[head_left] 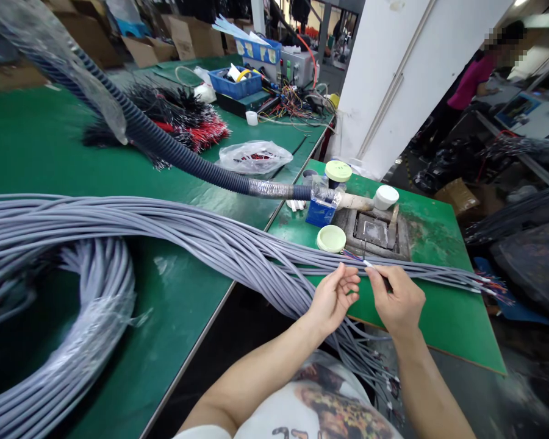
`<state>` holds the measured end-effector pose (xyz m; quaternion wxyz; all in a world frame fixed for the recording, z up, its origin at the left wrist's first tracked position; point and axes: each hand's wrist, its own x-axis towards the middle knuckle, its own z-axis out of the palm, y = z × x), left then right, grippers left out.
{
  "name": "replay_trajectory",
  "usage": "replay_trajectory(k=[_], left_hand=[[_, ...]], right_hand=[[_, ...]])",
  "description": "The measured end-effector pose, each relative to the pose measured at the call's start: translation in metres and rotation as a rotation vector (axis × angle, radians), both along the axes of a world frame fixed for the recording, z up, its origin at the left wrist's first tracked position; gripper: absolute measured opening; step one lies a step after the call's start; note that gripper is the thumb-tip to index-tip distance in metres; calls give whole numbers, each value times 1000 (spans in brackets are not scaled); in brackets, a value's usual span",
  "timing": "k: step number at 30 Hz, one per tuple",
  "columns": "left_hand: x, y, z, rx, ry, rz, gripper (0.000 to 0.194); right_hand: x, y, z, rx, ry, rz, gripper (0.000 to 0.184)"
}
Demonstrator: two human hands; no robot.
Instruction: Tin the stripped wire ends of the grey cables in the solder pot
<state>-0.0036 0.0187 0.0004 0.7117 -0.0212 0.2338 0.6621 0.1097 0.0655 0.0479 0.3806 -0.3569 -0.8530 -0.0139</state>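
Two green-topped work tables (132,146) run away from the fingers, with a long bundle of grey cables (201,231) lying across them. The bundle comes from a large coil (100,305) left of the fingers, sweeps rightward just above them, and ends past them in fanned red and blue wire tips (494,288). Beyond the fingers, a dark blue corrugated conduit (165,143) slants down to a square metal pot (371,230) filled with dull grey metal. Near that pot stand a blue box (321,212) and two jars with pale green lids (331,238). Farther from the fingers lie a bag of wires (256,157) and a heap of black and red wires (183,122). The left hand (333,299) curves loosely just below the bundle; whether its fingers (350,275) hold a strand cannot be told. The right hand (398,299) is closed in a pinch, its fingers (373,272) gripping a thin white-tipped wire (368,263). That wire's long axis slants up and left from the pinch, toward the left fingertips and thin coloured strands. Dark print on the shirt (320,408) below the hands is cut off and unreadable.
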Motion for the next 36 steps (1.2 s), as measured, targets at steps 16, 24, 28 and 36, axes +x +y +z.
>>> replay_trajectory(k=[16,24,28,36], left_hand=[[-17,-3,22,226,239,-93,30],[-23,-8,33,216,237,-112,34],[-41,-19,28,265,827,127,31],[-71,-28,-21,408,1706,525,14]], right_hand=[[55,18,55,-128,-281,509,46],[25,22,18,109,-201,582,35],[5,38,26,8,90,392,28],[-31,80,19,-120,46,221,20]])
